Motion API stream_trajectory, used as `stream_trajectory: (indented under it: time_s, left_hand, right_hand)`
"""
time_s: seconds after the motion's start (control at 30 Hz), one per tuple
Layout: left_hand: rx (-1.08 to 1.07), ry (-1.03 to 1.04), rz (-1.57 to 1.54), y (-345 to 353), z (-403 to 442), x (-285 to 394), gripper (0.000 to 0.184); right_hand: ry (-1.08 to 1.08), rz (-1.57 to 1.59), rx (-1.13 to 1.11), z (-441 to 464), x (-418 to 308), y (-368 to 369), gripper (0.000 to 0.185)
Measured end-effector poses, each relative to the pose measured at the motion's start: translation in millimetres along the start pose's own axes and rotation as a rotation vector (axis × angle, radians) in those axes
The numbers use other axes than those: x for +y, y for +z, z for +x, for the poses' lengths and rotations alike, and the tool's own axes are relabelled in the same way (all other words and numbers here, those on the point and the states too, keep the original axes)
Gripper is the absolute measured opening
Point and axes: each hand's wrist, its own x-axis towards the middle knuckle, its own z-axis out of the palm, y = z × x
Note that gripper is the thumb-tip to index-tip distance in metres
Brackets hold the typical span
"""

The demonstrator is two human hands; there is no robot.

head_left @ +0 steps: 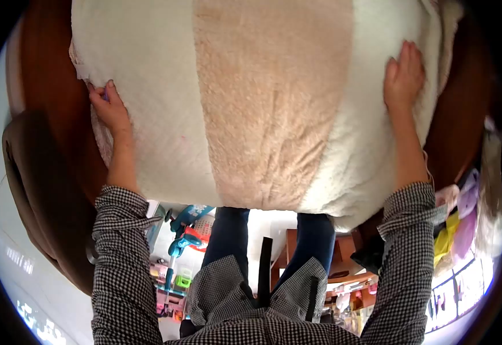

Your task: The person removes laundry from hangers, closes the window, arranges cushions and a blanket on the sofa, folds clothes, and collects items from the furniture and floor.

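Observation:
A thick, fuzzy blanket (268, 103), cream on both sides with a broad tan band down the middle, lies spread out before me. At its left edge my left hand (112, 112) is closed, thumb and fingers pinching a small purple object (106, 95); most of that object is hidden, so its kind does not show. A pale tag or loose scrap hangs from the edge just above this hand. My right hand (406, 77) lies flat on the cream part near the right edge, fingers stretched out and holding nothing.
Under the blanket, dark brown wood (55, 63) shows on both sides. A brown padded chair (44, 201) stands at the left. Below are a blue-and-red child's scooter (189, 236) and a wooden cabinet (340, 256). Purple and yellow cloths or bags (463, 224) hang at the right.

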Motion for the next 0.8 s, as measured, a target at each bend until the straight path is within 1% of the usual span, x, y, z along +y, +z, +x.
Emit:
stream_trajectory:
  time_s: [0.03, 0.1, 0.13, 0.2, 0.23, 0.27, 0.3, 0.33, 0.37, 0.4, 0.43, 0.47, 0.5, 0.53, 0.57, 0.6, 0.67, 0.7, 0.73, 0.77, 0.8]
  left_hand:
    - [-0.060, -0.090, 0.015, -5.9, 1.9, 9.0, 0.030]
    - [-0.186, -0.260, 0.049, -21.7, 3.9, 27.4, 0.029]
    - [-0.192, -0.189, 0.080, -28.8, -4.5, 37.6, 0.028]
    - [-0.193, -0.050, 0.156, -46.7, -30.2, 57.6, 0.027]
    - [-0.141, -0.029, 0.058, -52.5, -53.8, 62.8, 0.027]
    - [-0.099, -0.010, -0.040, -54.3, -90.2, 67.1, 0.026]
    - [-0.075, 0.014, -0.145, -55.2, -128.3, 72.7, 0.025]
    - [-0.123, -0.070, -0.147, -63.0, -166.9, 86.6, 0.025]
    - [-0.170, -0.150, -0.153, -74.7, -209.2, 98.6, 0.024]
    - [-0.216, -0.237, -0.256, -78.8, -249.9, 95.7, 0.023]
    - [-0.278, -0.293, -0.321, -83.9, -291.9, 85.7, 0.021]
    - [-0.332, -0.458, -0.434, -102.0, -323.4, 112.0, 0.019]
    - [-0.388, -0.626, -0.535, -116.1, -355.5, 138.6, 0.017]
    - [-0.422, -0.686, -0.548, -130.5, -380.4, 157.5, 0.016]
    - [-0.462, -0.748, -0.555, -144.0, -398.1, 169.4, 0.015]
    - [-0.526, -0.759, -0.527, -157.1, -409.8, 176.0, 0.015]
    - [-0.654, -0.768, -0.454, -173.8, -428.0, 183.9, 0.015]
    - [-0.703, -0.728, -0.419, -176.1, -432.0, 179.8, 0.015]
    - [-0.749, -0.690, -0.376, -177.5, -431.8, 168.4, 0.015]
    - [-0.793, -0.648, -0.332, -179.5, -430.2, 164.0, 0.016]
    - [-0.808, -0.653, -0.341, -182.8, -424.4, 168.9, 0.013]
  right_hand:
    - [-0.006, 0.030, -0.002, 2.1, 2.8, 0.5, 0.047]
    - [0.009, -0.008, 0.028, 5.6, 4.7, 1.2, 0.045]
    - [0.015, -0.022, 0.037, 3.9, 0.8, -4.9, 0.044]
    - [0.035, 0.042, -0.087, 4.2, -3.4, -27.6, 0.040]
    - [0.042, 0.080, -0.147, 0.7, -9.7, -39.7, 0.039]
    - [0.032, 0.106, -0.139, -16.4, -22.8, -49.4, 0.036]
    - [0.034, 0.122, -0.139, -44.3, -37.3, -58.9, 0.033]
    - [0.014, -0.051, -0.003, -87.6, -56.7, -61.6, 0.035]
    - [0.131, -0.021, 0.015, -134.2, -76.8, -65.6, 0.036]
    - [0.160, 0.064, -0.088, -180.8, -93.5, -79.3, 0.038]
    - [0.109, 0.096, -0.164, -227.1, -106.1, -108.7, 0.037]
    - [0.050, 0.143, -0.233, -279.7, -115.9, -137.2, 0.037]
    - [0.050, 0.359, -0.375, -333.9, -119.4, -160.0, 0.037]
    - [0.036, 0.365, -0.469, -393.1, -120.2, -179.9, 0.037]
    - [0.155, 0.470, -0.705, -434.9, -116.1, -211.3, 0.035]
    - [0.303, 0.453, -0.843, -495.2, -115.6, -225.2, 0.036]
    - [0.675, 0.410, -1.007, -570.1, -103.1, -265.0, 0.035]
    - [0.871, 0.456, -1.148, -586.9, -88.0, -286.3, 0.035]
    - [0.899, 0.332, -1.178, -624.1, -84.8, -288.8, 0.028]
    - [0.940, 0.323, -1.220, -649.7, -74.4, -294.4, 0.026]
    - [1.008, 0.354, -1.208, -668.5, -67.5, -296.4, 0.024]
